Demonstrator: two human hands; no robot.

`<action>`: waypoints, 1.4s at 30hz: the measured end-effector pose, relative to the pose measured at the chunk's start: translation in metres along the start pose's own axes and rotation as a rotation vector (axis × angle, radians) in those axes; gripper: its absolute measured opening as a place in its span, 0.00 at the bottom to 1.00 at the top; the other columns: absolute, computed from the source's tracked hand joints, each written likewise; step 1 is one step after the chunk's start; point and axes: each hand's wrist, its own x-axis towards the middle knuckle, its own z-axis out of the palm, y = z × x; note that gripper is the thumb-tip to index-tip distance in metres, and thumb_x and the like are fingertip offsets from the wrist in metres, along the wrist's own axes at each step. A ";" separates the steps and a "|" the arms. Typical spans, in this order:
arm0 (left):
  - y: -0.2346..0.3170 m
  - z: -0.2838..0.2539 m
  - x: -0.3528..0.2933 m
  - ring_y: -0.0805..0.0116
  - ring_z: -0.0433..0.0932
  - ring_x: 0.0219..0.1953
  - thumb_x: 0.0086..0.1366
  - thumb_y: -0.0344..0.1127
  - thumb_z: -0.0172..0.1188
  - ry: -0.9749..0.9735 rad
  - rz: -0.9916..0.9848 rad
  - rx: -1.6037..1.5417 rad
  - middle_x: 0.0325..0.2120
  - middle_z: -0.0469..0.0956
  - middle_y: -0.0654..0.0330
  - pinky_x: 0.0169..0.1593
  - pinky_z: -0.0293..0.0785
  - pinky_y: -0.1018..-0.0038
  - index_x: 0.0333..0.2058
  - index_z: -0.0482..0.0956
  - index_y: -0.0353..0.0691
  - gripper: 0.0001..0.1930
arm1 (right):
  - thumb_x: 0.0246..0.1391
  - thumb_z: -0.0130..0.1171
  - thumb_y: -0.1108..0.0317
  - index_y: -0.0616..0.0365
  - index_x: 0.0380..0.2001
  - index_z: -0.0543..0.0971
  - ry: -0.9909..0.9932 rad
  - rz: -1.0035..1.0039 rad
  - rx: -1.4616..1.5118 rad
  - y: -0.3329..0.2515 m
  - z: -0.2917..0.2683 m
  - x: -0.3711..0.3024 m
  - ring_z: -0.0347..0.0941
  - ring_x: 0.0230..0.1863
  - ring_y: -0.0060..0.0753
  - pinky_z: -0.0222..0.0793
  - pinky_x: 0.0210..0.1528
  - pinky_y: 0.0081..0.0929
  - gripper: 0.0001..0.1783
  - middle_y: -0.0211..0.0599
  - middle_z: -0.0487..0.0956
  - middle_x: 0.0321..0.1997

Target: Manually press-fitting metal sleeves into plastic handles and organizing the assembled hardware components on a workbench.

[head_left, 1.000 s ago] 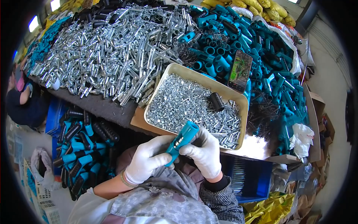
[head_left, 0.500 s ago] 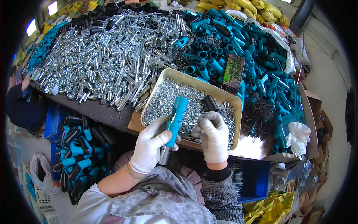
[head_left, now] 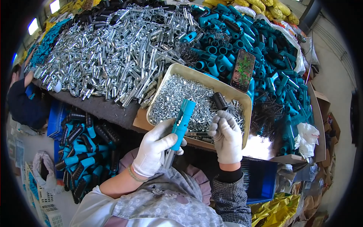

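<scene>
Gloves on both of your hands. Your left hand [head_left: 155, 148] grips a teal handle [head_left: 182, 122] with a metal rod at its near end, tilted over the near edge of the tray [head_left: 247, 113]. Your right hand [head_left: 227, 137] is curled, fingertips down in the tray's small metal parts [head_left: 181, 94]; whether it pinches any, you cannot tell. Farther back on the counter: silver tubes [head_left: 109, 56] left, teal sleeves [head_left: 242, 41] right.

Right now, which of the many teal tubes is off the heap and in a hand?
The teal tube upright in the gloved left hand, over the tray; the others lie piled.

Teal handle [head_left: 182, 122] in left hand [head_left: 155, 148]
</scene>
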 end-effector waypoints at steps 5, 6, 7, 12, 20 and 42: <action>0.002 -0.001 0.000 0.66 0.80 0.39 0.68 0.30 0.55 -0.008 0.003 -0.013 0.42 0.77 0.54 0.40 0.80 0.71 0.63 0.62 0.27 0.27 | 0.63 0.42 0.80 0.74 0.55 0.66 0.064 -0.180 -0.027 -0.018 0.013 0.013 0.73 0.61 0.50 0.74 0.62 0.39 0.18 0.57 0.72 0.60; 0.002 -0.002 -0.002 0.66 0.80 0.39 0.68 0.30 0.55 -0.005 0.001 -0.012 0.42 0.77 0.54 0.40 0.80 0.71 0.63 0.62 0.27 0.27 | 0.64 0.42 0.79 0.73 0.54 0.67 0.043 -0.072 -0.031 -0.016 0.012 0.012 0.74 0.60 0.50 0.76 0.60 0.39 0.17 0.57 0.72 0.59; 0.002 -0.002 -0.001 0.66 0.80 0.40 0.68 0.31 0.55 -0.005 -0.003 -0.018 0.42 0.76 0.54 0.40 0.80 0.71 0.63 0.62 0.26 0.27 | 0.64 0.42 0.78 0.73 0.54 0.67 0.021 0.030 -0.038 -0.014 0.007 0.011 0.76 0.58 0.50 0.78 0.57 0.39 0.16 0.57 0.73 0.58; 0.005 0.000 -0.002 0.65 0.80 0.40 0.69 0.31 0.55 0.004 -0.012 -0.017 0.43 0.76 0.54 0.41 0.80 0.70 0.63 0.62 0.26 0.27 | 0.70 0.48 0.50 0.67 0.51 0.71 0.083 0.127 -0.293 -0.015 0.023 -0.006 0.64 0.11 0.23 0.62 0.13 0.20 0.26 0.34 0.73 0.20; 0.006 -0.004 -0.003 0.65 0.79 0.40 0.69 0.30 0.55 -0.019 -0.062 -0.032 0.44 0.76 0.54 0.41 0.80 0.70 0.63 0.62 0.26 0.27 | 0.70 0.44 0.45 0.66 0.53 0.70 -0.007 0.380 -0.353 -0.042 0.019 -0.007 0.83 0.35 0.43 0.82 0.32 0.31 0.30 0.53 0.81 0.41; -0.001 -0.002 -0.010 0.68 0.80 0.41 0.69 0.30 0.57 -0.024 -0.123 -0.051 0.45 0.76 0.56 0.41 0.80 0.72 0.63 0.64 0.28 0.27 | 0.62 0.56 0.74 0.66 0.41 0.77 -0.030 0.196 -0.527 -0.006 0.043 -0.026 0.81 0.32 0.27 0.80 0.37 0.23 0.07 0.40 0.82 0.34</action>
